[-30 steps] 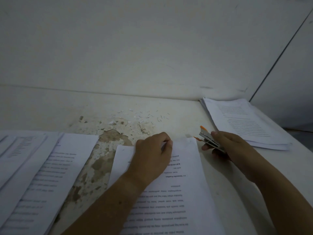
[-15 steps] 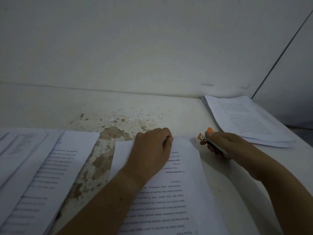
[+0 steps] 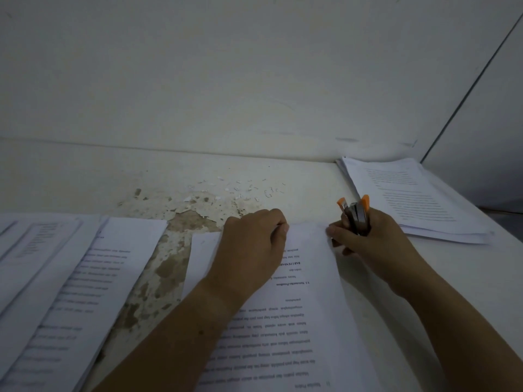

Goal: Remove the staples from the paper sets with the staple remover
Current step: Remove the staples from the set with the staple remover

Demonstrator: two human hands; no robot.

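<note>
Set (image 3: 297,321) lies nearest; left hand (image 3: 252,250), fingers curled, still holds down its far edge. Right hand (image 3: 370,239) now touches the set's far right corner, fist closed round the remover (image 3: 357,215), orange tips swung upright from pointing left.

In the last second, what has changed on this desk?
The right hand, keeping its grip on the staple remover, moved left to the far right corner of the paper set, and the tool turned so its orange tips point away. The left hand stayed curled on the set's far edge; the right stack and left sheets did not move.
</note>
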